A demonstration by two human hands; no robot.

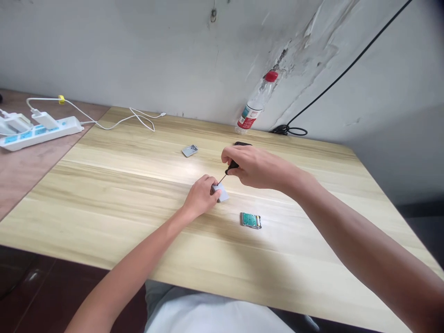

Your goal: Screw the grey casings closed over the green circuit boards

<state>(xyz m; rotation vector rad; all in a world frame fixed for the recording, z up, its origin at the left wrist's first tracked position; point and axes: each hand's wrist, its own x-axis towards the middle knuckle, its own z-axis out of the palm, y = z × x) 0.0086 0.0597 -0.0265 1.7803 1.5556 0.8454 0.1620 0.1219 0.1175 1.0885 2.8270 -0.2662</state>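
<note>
With its fingers closed, my left hand [203,196] holds a small light-grey plastic case [222,193] against the tabletop. My right hand [255,166] grips the black handle of a screwdriver [222,178], whose thin shaft slants down so that the tip meets the upper left edge of the case. The exact spot under the tip is too small to make out. A small green circuit board in a frame [251,220] lies to the right, nearer to me. Farther back rests a grey plastic cover [189,151]. Behind my right hand, a dark object [242,144] is mostly hidden.
A clear bottle with a red cap [255,104] leans against the wall at the back of the wooden table [138,222]. Beside it lies a coiled black cable [289,130]. At the far left are a white power strip [45,132] and a white charging cable [116,126].
</note>
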